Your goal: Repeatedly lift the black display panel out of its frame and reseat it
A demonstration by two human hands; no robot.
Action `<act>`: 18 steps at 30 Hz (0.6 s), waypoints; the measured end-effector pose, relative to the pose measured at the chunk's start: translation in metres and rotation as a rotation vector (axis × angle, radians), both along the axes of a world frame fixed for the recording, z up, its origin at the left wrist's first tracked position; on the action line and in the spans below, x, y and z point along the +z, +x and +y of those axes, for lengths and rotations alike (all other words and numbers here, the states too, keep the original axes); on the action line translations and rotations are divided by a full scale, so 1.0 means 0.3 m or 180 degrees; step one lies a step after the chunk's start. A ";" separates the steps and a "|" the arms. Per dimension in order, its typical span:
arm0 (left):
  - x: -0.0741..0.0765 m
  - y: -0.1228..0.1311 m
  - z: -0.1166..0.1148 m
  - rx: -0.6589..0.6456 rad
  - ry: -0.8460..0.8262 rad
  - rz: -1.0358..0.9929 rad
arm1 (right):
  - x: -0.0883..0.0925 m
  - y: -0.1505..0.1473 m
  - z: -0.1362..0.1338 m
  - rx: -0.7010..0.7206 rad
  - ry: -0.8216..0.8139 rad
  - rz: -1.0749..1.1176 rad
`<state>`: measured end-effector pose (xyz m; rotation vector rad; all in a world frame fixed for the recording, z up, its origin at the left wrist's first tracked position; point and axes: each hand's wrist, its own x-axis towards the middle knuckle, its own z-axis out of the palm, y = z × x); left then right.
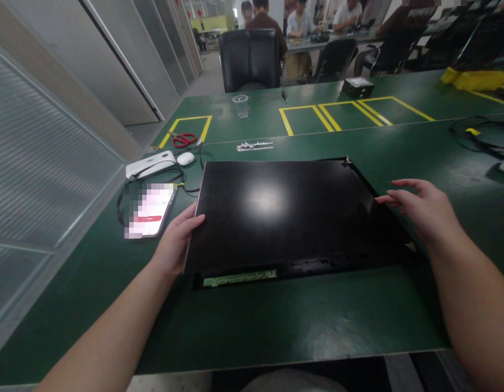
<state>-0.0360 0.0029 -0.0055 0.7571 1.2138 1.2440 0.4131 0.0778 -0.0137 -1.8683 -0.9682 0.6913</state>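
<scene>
A dark, glossy display panel (292,212) lies tilted in front of me, its left edge raised. My left hand (176,237) grips that edge, thumb on top and the other fingers hidden beneath. Under the panel shows a black frame (362,177), jutting out along the right and far sides. A narrow green circuit board (239,278) is exposed below the near edge. My right hand (419,204) hovers at the right edge with fingers apart, the index fingertip at the panel's rim; whether it touches, I cannot tell.
Left of the panel are a phone (151,212), a white device (151,164), a white mouse (185,158), cables and red-handled scissors (184,140). Beyond stand a clear plastic cup (241,106) and a black box (358,87). More cables (480,139) lie right. Several people sit in the background.
</scene>
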 end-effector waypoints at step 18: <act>-0.017 0.011 0.010 -0.0105 -0.0156 0.0201 | -0.051 0.047 0.004 0.0335 -0.0371 -0.1349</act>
